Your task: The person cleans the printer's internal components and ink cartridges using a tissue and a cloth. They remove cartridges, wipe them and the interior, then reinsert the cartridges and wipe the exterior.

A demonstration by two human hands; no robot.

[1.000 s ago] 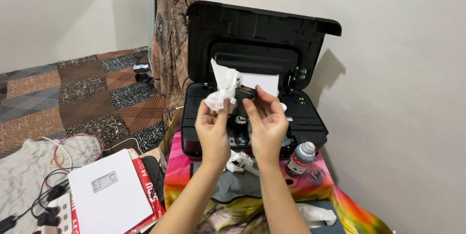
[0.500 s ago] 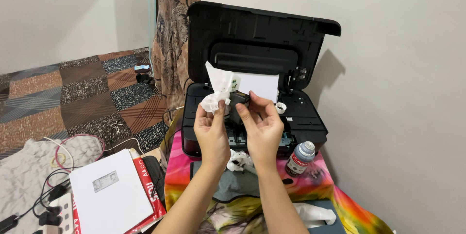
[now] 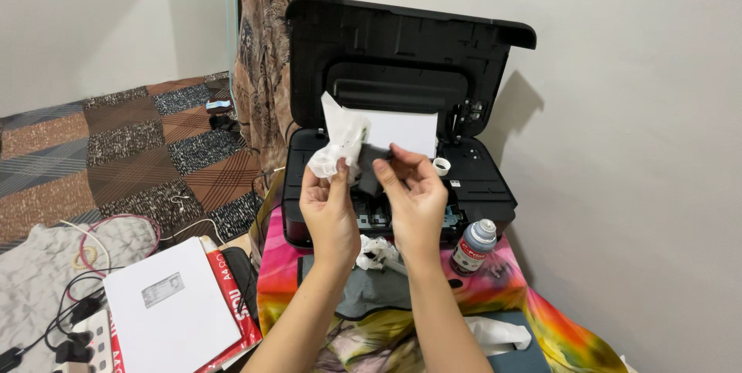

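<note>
Left hand (image 3: 331,207) pinching white tissue (image 3: 338,141), right hand (image 3: 415,199) — fingers closed on black cartridge (image 3: 371,170)

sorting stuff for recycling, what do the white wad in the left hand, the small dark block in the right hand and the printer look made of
White wad: soft tissue paper, crumpled, matte. Small dark block: probably hard plastic, dull black, mostly hidden by the hands. Printer: moulded black plastic, matte, ribbed inside the raised lid.
</note>
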